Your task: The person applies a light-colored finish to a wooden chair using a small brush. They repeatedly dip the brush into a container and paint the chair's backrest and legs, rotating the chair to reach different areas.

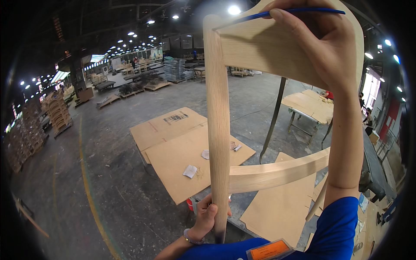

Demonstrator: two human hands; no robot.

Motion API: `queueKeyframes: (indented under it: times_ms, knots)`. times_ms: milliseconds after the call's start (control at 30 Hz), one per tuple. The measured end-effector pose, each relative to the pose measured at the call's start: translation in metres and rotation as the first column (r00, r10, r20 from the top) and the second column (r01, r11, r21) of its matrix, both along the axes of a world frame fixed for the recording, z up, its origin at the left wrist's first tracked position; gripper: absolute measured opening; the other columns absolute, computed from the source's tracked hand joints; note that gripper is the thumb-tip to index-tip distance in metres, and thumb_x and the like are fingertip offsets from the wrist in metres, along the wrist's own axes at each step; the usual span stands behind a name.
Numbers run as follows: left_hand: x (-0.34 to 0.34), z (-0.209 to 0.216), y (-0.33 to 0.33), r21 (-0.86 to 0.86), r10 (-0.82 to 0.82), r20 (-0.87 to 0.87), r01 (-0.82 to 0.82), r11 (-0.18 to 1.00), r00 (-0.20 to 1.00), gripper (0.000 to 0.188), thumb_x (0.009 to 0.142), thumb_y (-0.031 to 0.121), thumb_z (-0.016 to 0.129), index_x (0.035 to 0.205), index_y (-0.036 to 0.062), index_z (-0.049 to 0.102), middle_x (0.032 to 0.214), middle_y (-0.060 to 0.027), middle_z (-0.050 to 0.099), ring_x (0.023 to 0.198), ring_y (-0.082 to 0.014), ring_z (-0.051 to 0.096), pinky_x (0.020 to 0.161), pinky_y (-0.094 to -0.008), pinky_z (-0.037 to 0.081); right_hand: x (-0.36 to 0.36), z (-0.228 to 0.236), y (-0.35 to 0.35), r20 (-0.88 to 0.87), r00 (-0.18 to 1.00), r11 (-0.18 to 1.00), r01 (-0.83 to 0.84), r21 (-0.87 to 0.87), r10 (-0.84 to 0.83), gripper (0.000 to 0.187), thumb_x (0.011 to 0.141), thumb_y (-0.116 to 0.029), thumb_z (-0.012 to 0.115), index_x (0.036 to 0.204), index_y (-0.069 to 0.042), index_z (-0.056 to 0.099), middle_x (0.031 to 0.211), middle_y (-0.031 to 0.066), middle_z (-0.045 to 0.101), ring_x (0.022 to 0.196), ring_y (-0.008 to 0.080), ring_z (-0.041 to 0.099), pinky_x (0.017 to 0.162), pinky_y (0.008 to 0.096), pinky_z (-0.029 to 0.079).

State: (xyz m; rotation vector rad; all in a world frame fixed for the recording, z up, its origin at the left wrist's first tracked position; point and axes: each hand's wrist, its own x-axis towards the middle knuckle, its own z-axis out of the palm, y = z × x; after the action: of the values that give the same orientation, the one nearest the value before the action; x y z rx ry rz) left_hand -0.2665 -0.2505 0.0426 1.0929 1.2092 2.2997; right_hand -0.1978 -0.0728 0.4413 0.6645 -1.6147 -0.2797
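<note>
On my feed, my left hand [204, 219] grips the wooden post [218, 117] low; my right hand [325, 48] pinches a blue stick [303, 9] near the post's top

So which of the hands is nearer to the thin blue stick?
Right. The right hand holds the blue stick in front of the wide wooden panel; the left hand is well below, gripping the lower part of the wooden post.

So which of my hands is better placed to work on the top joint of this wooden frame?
Probably your right hand: it holds the slim blue tool, with the tip near the top joint. Your left hand grips the wooden post well below.
</note>
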Motion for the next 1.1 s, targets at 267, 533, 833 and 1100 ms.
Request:
queueKeyframes:
  times_ms: [267,533,833,1100]
  knots:
    - [-0.003,0.007,0.002,-0.022,0.022,0.008,-0.022,1.0,1.0,0.083,0.098,0.076,0.054,0.112,-0.0048,0.065,0.084,-0.0104,0.068,0.068,-0.02,0.07,0.061,-0.0325,0.054,-0.013,0.008,0.014,0.043,0.989,0.989,-0.146,0.02,0.145,0.008,0.089,-0.005,0.075,0.092,0.001,0.071,0.087,0.0086,0.073,0.081,0.0149,0.068,0.074,0.0279,0.052]
    - [-0.012,0.013,0.005,-0.017,0.013,-0.008,-0.013,1.0,1.0,0.081,0.099,0.075,0.054,0.113,-0.0043,0.065,0.08,-0.011,0.068,0.069,-0.0199,0.07,0.061,-0.0317,0.053,-0.021,0.018,0.018,0.074,0.982,0.983,-0.178,0.044,0.175,0.007,0.089,0.002,0.073,0.095,0.003,0.069,0.091,0.0097,0.072,0.084,0.0142,0.068,0.075,0.0277,0.053]
    - [-0.021,0.007,0.002,-0.013,-0.016,0.009,0.016,1.0,1.0,0.08,0.098,0.073,0.057,0.118,-0.0042,0.065,0.086,-0.0112,0.07,0.073,-0.0195,0.071,0.064,-0.0319,0.053,-0.03,0.016,0.008,0.122,0.963,0.97,-0.244,0.003,0.242,0.005,0.09,0.003,0.072,0.093,0.003,0.069,0.09,0.0092,0.072,0.083,0.0138,0.068,0.075,0.0272,0.053]
    - [-0.024,0.008,-0.001,-0.023,0.035,-0.012,-0.035,0.999,0.999,0.083,0.099,0.075,0.053,0.115,-0.0051,0.065,0.075,-0.0125,0.069,0.07,-0.0192,0.068,0.062,-0.0308,0.05,-0.035,0.018,0.006,0.071,0.973,0.974,-0.223,0.043,0.219,0.005,0.088,0.003,0.073,0.09,0.003,0.069,0.088,0.0095,0.072,0.081,0.0138,0.068,0.072,0.0262,0.052]
